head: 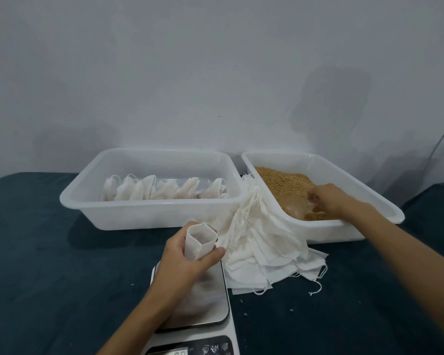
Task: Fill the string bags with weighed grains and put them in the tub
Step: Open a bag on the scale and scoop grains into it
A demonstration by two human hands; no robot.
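My left hand (187,262) holds an empty white string bag (200,242) upright with its mouth open, just above the steel platform of a kitchen scale (208,301). My right hand (331,198) reaches into the right white tub (344,172) of brown grains (282,183). Its fingers are curled round a clear plastic scoop (297,208) that lies half buried in the grains. The left white tub (149,208) holds a row of several filled, tied bags (164,190).
A pile of flat empty string bags (262,247) lies between the tubs and spills toward the scale. The scale's display (187,351) is at the bottom edge. Everything rests on a dark teal cloth (49,252) against a grey wall.
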